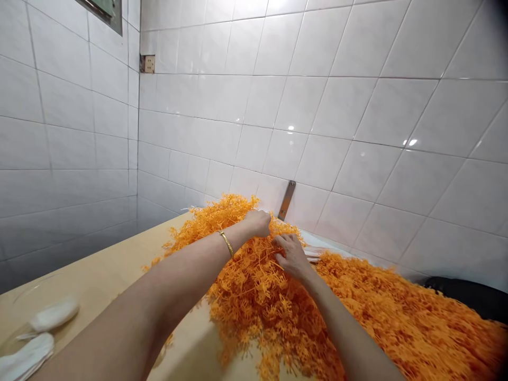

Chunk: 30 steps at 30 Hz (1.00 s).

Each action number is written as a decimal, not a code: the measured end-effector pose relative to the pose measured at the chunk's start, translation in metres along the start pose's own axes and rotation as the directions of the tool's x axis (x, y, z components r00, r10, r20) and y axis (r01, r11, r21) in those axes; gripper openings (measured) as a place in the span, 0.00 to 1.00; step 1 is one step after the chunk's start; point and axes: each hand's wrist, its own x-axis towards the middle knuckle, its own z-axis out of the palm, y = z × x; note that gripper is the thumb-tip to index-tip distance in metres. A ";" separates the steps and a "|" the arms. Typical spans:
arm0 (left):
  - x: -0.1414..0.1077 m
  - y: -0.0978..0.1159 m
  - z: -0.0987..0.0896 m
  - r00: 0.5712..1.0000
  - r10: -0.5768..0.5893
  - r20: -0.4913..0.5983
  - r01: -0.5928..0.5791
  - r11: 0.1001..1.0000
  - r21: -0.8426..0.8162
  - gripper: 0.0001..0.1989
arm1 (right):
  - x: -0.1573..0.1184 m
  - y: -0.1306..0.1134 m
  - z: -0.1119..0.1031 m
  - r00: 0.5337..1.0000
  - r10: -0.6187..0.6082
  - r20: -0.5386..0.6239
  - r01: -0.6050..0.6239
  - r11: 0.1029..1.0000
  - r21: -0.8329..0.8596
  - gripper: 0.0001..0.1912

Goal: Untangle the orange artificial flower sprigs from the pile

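Evidently, the work looks unfinished: the left hand (pixel 259 222) curls and the right hand (pixel 291 255) half-bends its fingers at the bunch (pixel 262 288), six o'clock (what either grips, I cannot tell); a pile (pixel 400 312) lies untouched at four.

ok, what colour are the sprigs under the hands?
The sprigs are bright orange; best seen in the head view.

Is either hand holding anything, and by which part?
Left hand and right hand touch the orange bunch near its top; whether either grips it cannot be told.
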 end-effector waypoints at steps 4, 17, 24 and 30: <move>-0.008 -0.008 0.009 0.993 0.009 -0.116 -0.004 0.999 0.048 0.12 | -0.006 0.013 0.000 0.994 0.096 -0.044 -0.090 0.989 0.114 0.04; -0.026 -0.061 -0.018 0.923 -0.289 -0.254 0.288 0.957 -0.042 0.14 | -0.004 0.024 0.000 0.967 0.170 -0.190 -0.143 0.979 0.147 0.15; -0.094 -0.004 0.021 0.858 0.256 -0.446 -0.209 0.966 0.154 0.13 | -0.012 0.016 -0.010 0.960 0.155 -0.233 -0.123 0.982 0.146 0.17; -0.136 -0.002 0.076 0.827 0.508 -0.242 -0.437 0.851 0.293 0.09 | -0.004 0.029 -0.002 0.813 0.507 -0.288 -0.378 0.834 0.402 0.22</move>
